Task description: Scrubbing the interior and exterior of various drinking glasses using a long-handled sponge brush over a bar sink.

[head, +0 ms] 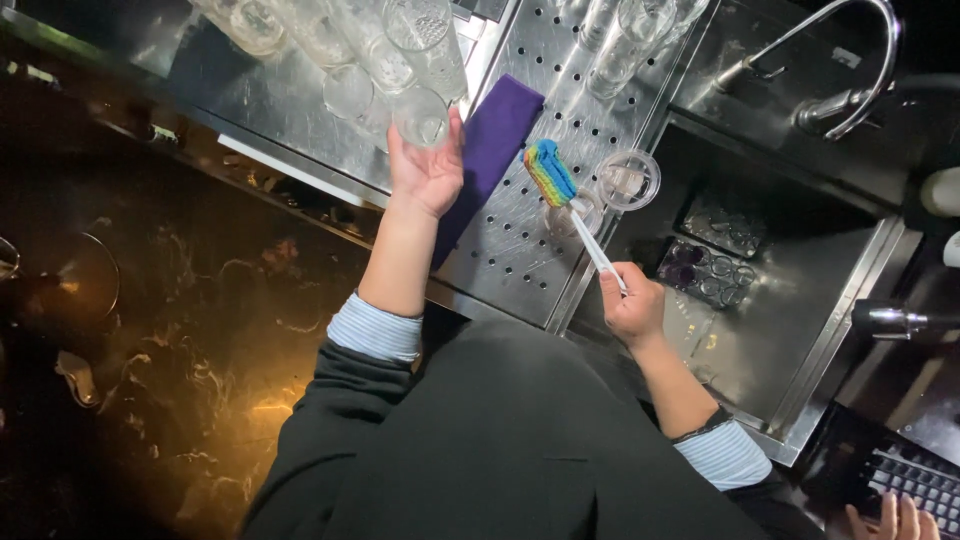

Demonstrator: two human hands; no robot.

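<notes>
Fingers of the left hand [425, 170] grip a glass [420, 117] among crowded glasses; right hand [632, 305] clasps the brush [565, 200].

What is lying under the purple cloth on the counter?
The purple cloth lies flat on the perforated steel drainboard, beside the left hand gripping a glass. Whatever is beneath the cloth is covered; no bulge shows.

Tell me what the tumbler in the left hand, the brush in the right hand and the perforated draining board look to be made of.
Tumbler, held by the left hand: clear glass, see-through with bright rim glints.
Brush, held by the right hand: rainbow-striped head, probably foam or sponge; white handle, likely plastic, smooth and matte.
Draining board: stainless steel by its look, brushed grey sheen with rows of punched holes.
</notes>
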